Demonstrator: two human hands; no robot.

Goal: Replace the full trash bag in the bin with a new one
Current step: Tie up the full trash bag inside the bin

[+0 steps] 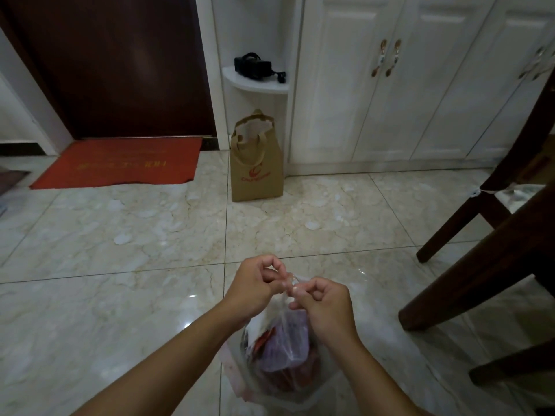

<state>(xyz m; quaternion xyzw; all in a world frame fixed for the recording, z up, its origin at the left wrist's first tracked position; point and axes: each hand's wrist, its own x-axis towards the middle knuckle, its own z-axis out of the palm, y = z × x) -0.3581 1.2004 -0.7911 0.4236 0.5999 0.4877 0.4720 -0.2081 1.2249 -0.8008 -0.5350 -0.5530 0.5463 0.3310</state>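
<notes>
Your two hands are out in front of you, low in the view and close together over one clear trash bag (280, 349). Your left hand (258, 283) and your right hand (322, 307) each have the fingers curled in, pinching the gathered plastic at the top of the bag, with the fingertips of both hands almost meeting at the twisted neck. The bag hangs or stands just below your hands, above the floor (120, 235), and it is full: through the plastic you can see purple, red and white waste, too jumbled to count.

The floor is glossy pale marble-look tile. Ahead of you, well apart from the bag, stands one brown paper carrier bag (256, 163) with orange print, upright against the base of a white cabinet (390, 85). Two pairs of cabinet doors are in view, and the nearer pair carries two metal handles side by side. One small curved white shelf (255, 82) beside the cabinet holds one black device with a cable. To the left is one dark red door (114, 64) with one red doormat (120, 163) lying in front of it. On your right, dark wooden chair legs (468, 223) stand close by.
</notes>
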